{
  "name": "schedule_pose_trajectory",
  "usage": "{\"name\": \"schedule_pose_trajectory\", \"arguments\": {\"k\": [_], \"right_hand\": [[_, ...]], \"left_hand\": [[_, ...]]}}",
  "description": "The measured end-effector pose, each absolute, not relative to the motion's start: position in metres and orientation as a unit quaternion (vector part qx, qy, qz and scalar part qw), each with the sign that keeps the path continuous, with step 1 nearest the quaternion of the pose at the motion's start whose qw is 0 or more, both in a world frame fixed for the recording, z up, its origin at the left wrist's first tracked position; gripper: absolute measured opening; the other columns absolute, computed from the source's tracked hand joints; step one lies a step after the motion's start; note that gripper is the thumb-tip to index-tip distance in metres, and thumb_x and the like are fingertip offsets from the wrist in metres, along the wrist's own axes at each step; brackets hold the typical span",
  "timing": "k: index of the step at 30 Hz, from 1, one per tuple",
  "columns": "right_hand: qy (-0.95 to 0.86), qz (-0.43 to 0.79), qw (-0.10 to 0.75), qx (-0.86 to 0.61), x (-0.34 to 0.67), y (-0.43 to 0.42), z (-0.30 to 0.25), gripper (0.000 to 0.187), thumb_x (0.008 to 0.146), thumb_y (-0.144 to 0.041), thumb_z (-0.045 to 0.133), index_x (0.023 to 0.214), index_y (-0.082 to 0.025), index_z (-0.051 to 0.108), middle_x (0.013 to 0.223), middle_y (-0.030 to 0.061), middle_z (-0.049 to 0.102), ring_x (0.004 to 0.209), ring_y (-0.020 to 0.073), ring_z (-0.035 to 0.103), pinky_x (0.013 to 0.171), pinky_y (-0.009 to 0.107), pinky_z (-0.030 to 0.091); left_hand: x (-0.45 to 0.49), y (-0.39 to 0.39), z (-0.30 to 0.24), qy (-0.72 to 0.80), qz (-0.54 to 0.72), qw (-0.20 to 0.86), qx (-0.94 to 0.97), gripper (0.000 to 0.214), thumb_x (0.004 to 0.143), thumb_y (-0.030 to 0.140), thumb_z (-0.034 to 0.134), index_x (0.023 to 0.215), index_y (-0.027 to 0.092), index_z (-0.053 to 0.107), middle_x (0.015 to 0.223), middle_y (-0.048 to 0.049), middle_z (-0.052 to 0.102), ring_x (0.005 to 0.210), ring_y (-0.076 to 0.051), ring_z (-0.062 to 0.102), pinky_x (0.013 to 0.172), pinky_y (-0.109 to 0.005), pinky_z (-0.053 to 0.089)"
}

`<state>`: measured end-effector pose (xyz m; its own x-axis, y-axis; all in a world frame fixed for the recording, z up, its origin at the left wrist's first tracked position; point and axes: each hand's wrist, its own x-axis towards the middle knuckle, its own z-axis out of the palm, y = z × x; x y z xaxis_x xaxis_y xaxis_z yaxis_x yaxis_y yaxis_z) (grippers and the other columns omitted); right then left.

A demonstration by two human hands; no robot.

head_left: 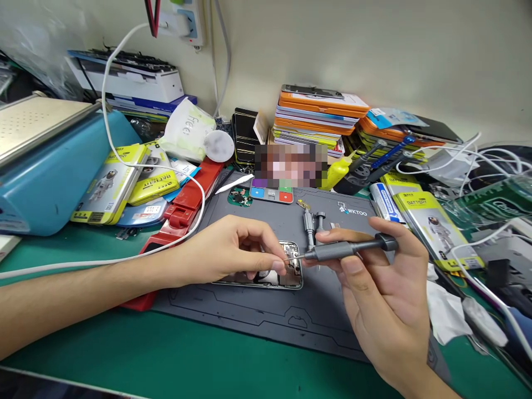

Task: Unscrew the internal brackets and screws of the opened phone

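An opened phone [286,274] lies on a grey repair mat [291,316] in the middle of the bench. My left hand [230,249] rests on the phone with its thumb and forefinger pinched together at the tip of a grey screwdriver [344,250]; what they pinch is too small to make out. My right hand [382,293] grips the screwdriver's handle, holding it level with the tip pointing left over the phone's upper end. Two more grey screwdrivers [312,224] lie on the mat just behind the phone.
A blue heating machine [54,166] stands at the left, with yellow battery boxes [110,183] and red tools [189,202] beside it. A white cable [137,166] crosses the bench. Stacked orange boxes [320,111] sit at the back. More battery boxes [436,227], cables and tissue crowd the right.
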<state>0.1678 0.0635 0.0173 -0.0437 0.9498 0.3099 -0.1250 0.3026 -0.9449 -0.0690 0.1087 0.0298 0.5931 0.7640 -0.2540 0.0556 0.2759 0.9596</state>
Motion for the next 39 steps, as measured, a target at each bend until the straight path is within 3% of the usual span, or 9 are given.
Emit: {"name": "schedule_pose_trajectory", "arguments": {"k": [6,13,22,34,39], "right_hand": [[-0.55,0.469,0.592,-0.356,0.169,0.065,0.018,0.036,0.11,-0.014,0.056,0.138,-0.037,0.055,0.119,0.0029,0.08,0.107,0.0191,0.079,0.085,0.034,0.073],[-0.551,0.488,0.579,-0.349,0.171,0.068,0.017,0.035,0.11,-0.016,0.057,0.139,-0.036,0.055,0.119,0.0023,0.08,0.096,0.0183,0.082,0.085,0.033,0.073],[-0.559,0.489,0.573,-0.347,0.172,0.069,0.014,0.033,0.11,-0.02,0.06,0.14,-0.034,0.055,0.118,0.0037,0.081,0.096,0.0174,0.082,0.087,0.031,0.073],[-0.525,0.543,0.553,-0.354,0.175,0.074,0.014,0.037,0.109,-0.023,0.062,0.143,-0.036,0.056,0.116,0.0035,0.081,0.084,0.0174,0.083,0.083,0.033,0.073],[-0.485,0.578,0.546,-0.365,0.18,0.079,0.016,0.036,0.108,-0.021,0.061,0.141,-0.033,0.058,0.111,0.0043,0.081,0.077,0.0171,0.082,0.079,0.032,0.072]], "left_hand": [[-0.07,0.109,0.029,0.381,0.259,0.7,0.546,0.015,0.091,0.029,0.087,0.092,0.015,0.079,0.088,-0.0027,0.082,0.066,-0.008,0.064,0.058,-0.016,0.052],[-0.068,0.109,0.032,0.368,0.267,0.718,0.528,0.008,0.091,0.02,0.086,0.089,0.016,0.079,0.09,0.0004,0.083,0.068,-0.006,0.065,0.058,-0.012,0.053],[-0.066,0.108,0.03,0.36,0.269,0.724,0.524,0.006,0.091,0.016,0.084,0.088,0.015,0.079,0.089,0.0003,0.083,0.069,-0.006,0.065,0.059,-0.012,0.054],[-0.07,0.108,0.021,0.344,0.263,0.722,0.539,0.007,0.093,0.024,0.085,0.094,0.018,0.081,0.096,-0.0009,0.085,0.086,-0.012,0.072,0.064,-0.016,0.056],[-0.07,0.109,0.024,0.392,0.265,0.661,0.582,0.008,0.095,0.027,0.082,0.095,0.019,0.082,0.089,0.0008,0.082,0.074,-0.009,0.067,0.061,-0.016,0.052]]}}
